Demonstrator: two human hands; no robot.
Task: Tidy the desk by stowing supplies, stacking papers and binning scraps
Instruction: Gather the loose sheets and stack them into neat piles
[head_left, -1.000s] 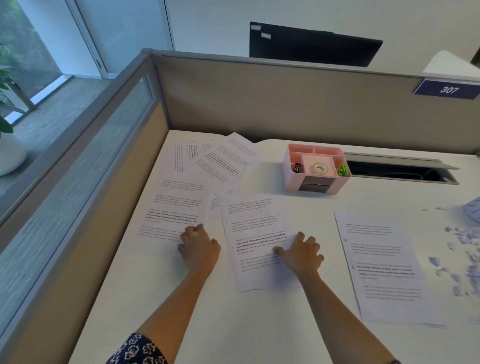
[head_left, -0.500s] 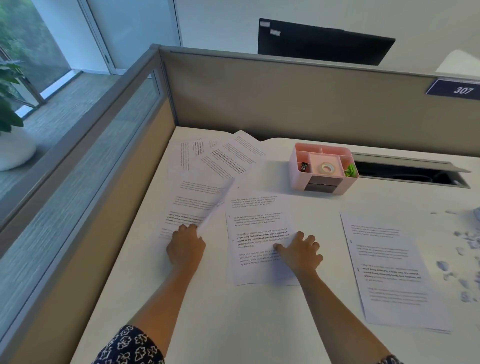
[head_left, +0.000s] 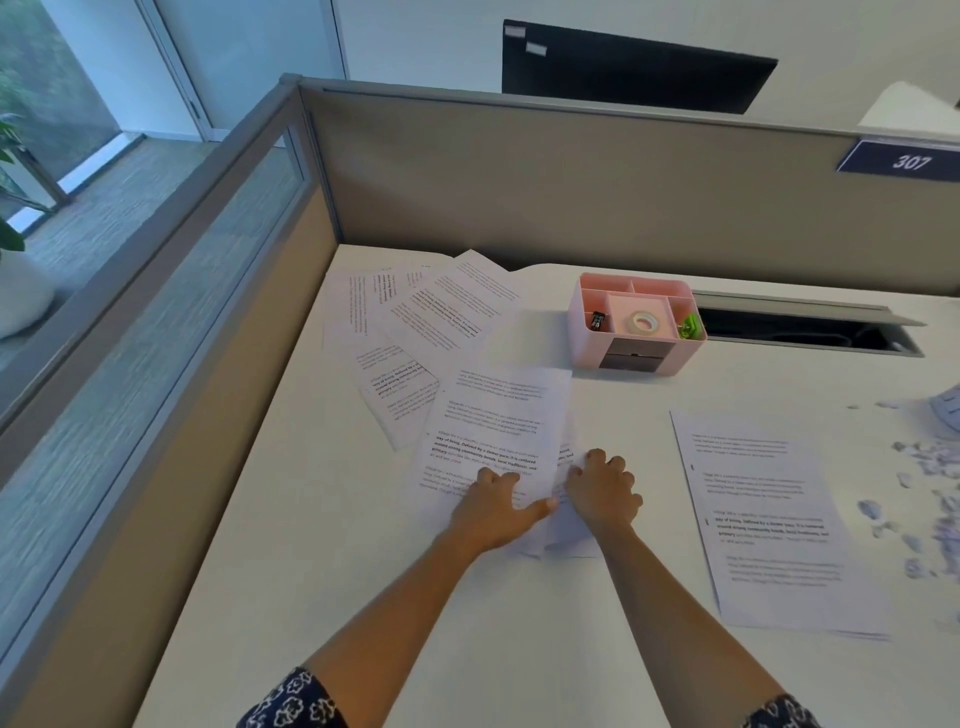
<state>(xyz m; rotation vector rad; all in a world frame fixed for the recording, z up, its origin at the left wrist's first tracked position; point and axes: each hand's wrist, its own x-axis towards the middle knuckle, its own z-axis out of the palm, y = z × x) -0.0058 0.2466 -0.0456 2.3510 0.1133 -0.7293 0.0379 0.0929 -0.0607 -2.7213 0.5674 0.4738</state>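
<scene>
Left hand: The left hand (head_left: 493, 512) lay flat on a white printed sheet (head_left: 498, 431), fingers spread and thumb stretched out to the right near its front edge. It pressed on the paper rather than gripping it.
Right hand: The right hand (head_left: 602, 493) sat just beside it, fingers a little bent, resting on a second printed sheet (head_left: 571, 535) underneath. It held nothing that could be made out.
Change: A second earlier the left hand was further left, on a sheet of its own. It had since dragged that sheet rightward, so the sheet overlapped the one under the right hand. It lay slightly askew, and only a strip of the lower sheet showed at the right and front.
Meaning: Two loose papers had likely become the start of a stack, though the edges looked unsquared.
Other papers: A fan of printed pages (head_left: 441, 312) lay behind, toward the far left corner. A separate printed page (head_left: 769, 519) lay well apart to the right.
Supplies: A pink plastic desk organiser (head_left: 582, 338) held a roll of clear tape (head_left: 643, 323), green clips (head_left: 690, 327) and a black binder clip (head_left: 597, 319).
Scraps: Torn pale paper scraps (head_left: 924, 467) littered the right edge of the white bench (head_left: 519, 623), not yet binned.
</scene>
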